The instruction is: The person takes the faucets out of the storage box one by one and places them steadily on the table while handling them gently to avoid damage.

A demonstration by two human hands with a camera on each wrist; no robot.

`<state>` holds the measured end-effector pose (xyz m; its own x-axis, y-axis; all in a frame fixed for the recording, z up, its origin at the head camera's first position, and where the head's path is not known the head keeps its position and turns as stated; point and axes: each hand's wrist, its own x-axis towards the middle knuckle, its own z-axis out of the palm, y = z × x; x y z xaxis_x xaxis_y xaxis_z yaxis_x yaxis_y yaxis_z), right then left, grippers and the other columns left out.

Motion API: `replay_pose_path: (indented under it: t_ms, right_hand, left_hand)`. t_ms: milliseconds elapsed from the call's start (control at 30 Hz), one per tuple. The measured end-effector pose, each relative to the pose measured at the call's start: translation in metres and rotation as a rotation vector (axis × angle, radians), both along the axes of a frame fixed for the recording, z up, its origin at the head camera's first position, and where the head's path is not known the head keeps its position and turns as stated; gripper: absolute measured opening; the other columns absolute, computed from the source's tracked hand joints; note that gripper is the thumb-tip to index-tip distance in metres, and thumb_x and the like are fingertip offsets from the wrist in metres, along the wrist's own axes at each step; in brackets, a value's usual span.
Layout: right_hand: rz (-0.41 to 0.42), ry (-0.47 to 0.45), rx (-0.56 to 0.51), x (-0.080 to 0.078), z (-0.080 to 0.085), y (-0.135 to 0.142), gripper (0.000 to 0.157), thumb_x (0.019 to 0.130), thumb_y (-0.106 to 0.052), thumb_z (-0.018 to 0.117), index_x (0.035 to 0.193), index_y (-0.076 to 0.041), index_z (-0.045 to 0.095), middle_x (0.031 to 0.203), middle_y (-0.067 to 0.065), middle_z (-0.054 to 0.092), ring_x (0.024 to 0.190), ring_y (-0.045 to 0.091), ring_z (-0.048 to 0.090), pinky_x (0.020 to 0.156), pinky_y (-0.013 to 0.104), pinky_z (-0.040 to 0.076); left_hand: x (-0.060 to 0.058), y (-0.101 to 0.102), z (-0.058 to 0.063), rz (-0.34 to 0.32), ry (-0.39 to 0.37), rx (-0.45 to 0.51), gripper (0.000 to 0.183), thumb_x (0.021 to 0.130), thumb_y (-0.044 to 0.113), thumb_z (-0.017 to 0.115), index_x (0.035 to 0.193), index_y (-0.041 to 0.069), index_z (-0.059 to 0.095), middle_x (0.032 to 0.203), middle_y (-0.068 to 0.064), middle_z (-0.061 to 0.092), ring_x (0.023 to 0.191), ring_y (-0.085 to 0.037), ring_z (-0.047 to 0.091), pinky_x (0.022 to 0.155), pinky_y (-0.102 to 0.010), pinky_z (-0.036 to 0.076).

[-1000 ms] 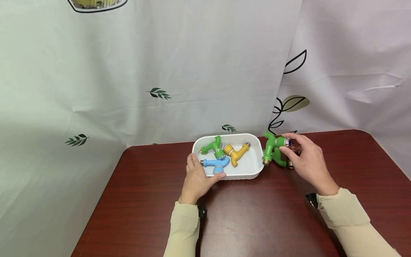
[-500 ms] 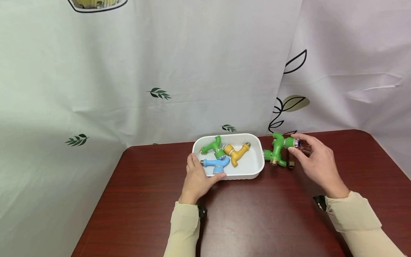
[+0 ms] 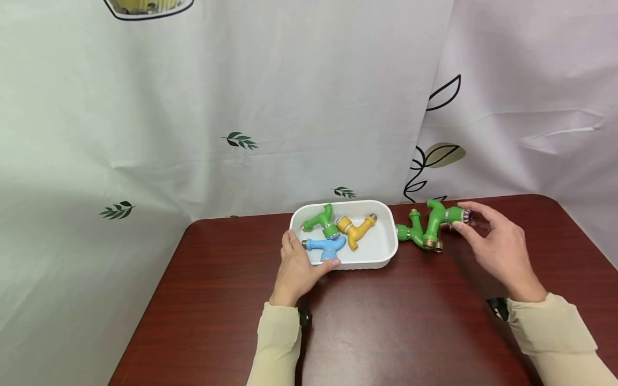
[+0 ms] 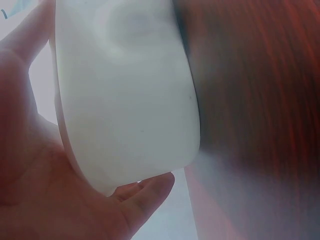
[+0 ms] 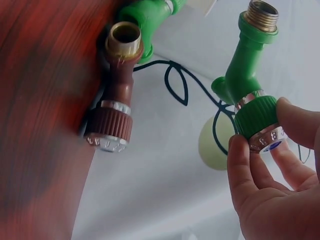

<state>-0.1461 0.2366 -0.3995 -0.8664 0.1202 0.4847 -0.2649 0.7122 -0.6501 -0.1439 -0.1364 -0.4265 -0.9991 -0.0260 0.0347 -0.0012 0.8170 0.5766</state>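
Pinching the knob (image 5: 256,117) of the held tap (image 5: 245,65), the right hand (image 3: 502,249) is using only thumb and fingertips — a grip probably chosen for leaving the spout (image 5: 220,87) and threaded end (image 5: 261,17) uncovered. The held tap is hanging over the tabletop (image 3: 386,332), right of the white box (image 3: 367,265). Below it, a loose green tap (image 3: 416,234) is lying just beside the box's right wall; whether they are touching, I cannot tell. A brown tap (image 5: 119,85) is resting near, mostly hidden in the head view. The left hand (image 3: 295,268) is holding the box's near left corner, its thumb lying along the near rim, its fingers going round the end wall — likely for steadying it. Inside, a yellow tap (image 3: 358,232), a blue tap (image 3: 324,244) and a boxed green tap (image 3: 321,220) are lying close together.
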Motion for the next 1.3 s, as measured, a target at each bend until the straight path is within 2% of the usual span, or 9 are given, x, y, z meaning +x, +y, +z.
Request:
replay_pose_path:
  t_ms: [200,267,333,433,500,700,1100,1300]
  right_hand:
    - [-0.018,-0.022,-0.008,0.001,0.0,0.009,0.042,0.087,-0.011,0.08,0.128,-0.01,0.068,0.104,0.021,0.073,0.081,-0.034,0.043,0.075,0.013,0.033]
    - [-0.023,-0.026,-0.014,0.002,0.0,0.012,0.042,0.087,-0.011,0.08,0.127,-0.01,0.068,0.101,0.008,0.074,0.081,-0.033,0.044,0.075,0.01,0.033]
    - [-0.028,-0.029,-0.022,0.002,-0.001,0.016,0.042,0.087,-0.011,0.08,0.127,-0.01,0.068,0.099,-0.011,0.071,0.082,-0.033,0.045,0.075,0.008,0.032]
    - [-0.034,-0.038,-0.035,0.003,-0.002,0.022,0.041,0.087,-0.012,0.08,0.126,-0.011,0.069,0.097,-0.036,0.054,0.083,-0.033,0.046,0.076,0.004,0.031]
    - [-0.041,-0.045,-0.036,0.004,-0.003,0.026,0.041,0.088,-0.013,0.079,0.127,-0.01,0.068,0.096,-0.043,0.048,0.082,-0.033,0.045,0.075,0.004,0.031]
    - [-0.073,-0.084,-0.045,0.007,-0.005,0.039,0.04,0.09,-0.016,0.077,0.128,-0.009,0.067,0.094,-0.049,0.044,0.077,-0.033,0.045,0.073,0.002,0.03]
    - [-0.079,-0.102,-0.044,0.008,-0.009,0.05,0.039,0.092,-0.016,0.074,0.129,-0.007,0.065,0.094,-0.05,0.042,0.076,-0.034,0.044,0.074,0.006,0.029]
    - [-0.095,-0.137,-0.023,0.007,-0.01,0.056,0.039,0.092,-0.017,0.073,0.129,-0.006,0.064,0.09,-0.05,0.04,0.073,-0.033,0.043,0.071,0.015,0.031]
  left_hand:
    - [-0.001,0.0,0.0,0.001,0.0,0.001,0.134,0.074,0.065,0.08,0.155,-0.012,0.005,0.162,-0.027,0.009,0.144,-0.042,0.023,0.107,-0.051,0.04]
    - [-0.001,0.0,0.0,0.0,0.002,0.0,0.134,0.074,0.064,0.08,0.155,-0.012,0.005,0.161,-0.027,0.01,0.144,-0.042,0.024,0.107,-0.051,0.04]
    - [-0.001,0.001,0.0,0.0,0.003,-0.001,0.134,0.074,0.064,0.08,0.156,-0.012,0.005,0.162,-0.026,0.009,0.144,-0.042,0.024,0.107,-0.051,0.04]
    - [-0.001,0.001,0.001,0.001,0.002,-0.005,0.134,0.074,0.065,0.079,0.156,-0.012,0.005,0.162,-0.027,0.009,0.144,-0.043,0.024,0.107,-0.051,0.041]
    - [-0.001,0.001,0.001,0.001,0.001,-0.008,0.134,0.074,0.065,0.079,0.156,-0.012,0.005,0.162,-0.027,0.01,0.144,-0.043,0.024,0.107,-0.051,0.041]
    - [-0.002,0.002,0.0,-0.002,0.004,-0.005,0.134,0.074,0.064,0.08,0.155,-0.012,0.005,0.162,-0.027,0.01,0.144,-0.043,0.024,0.106,-0.051,0.041]
    - [-0.001,0.001,0.0,0.002,-0.008,-0.002,0.135,0.074,0.065,0.079,0.156,-0.011,0.004,0.162,-0.026,0.008,0.145,-0.042,0.022,0.107,-0.051,0.04]
    - [0.0,0.001,0.0,0.005,-0.006,-0.002,0.135,0.073,0.065,0.079,0.156,-0.011,0.005,0.162,-0.027,0.009,0.145,-0.041,0.022,0.107,-0.051,0.04]
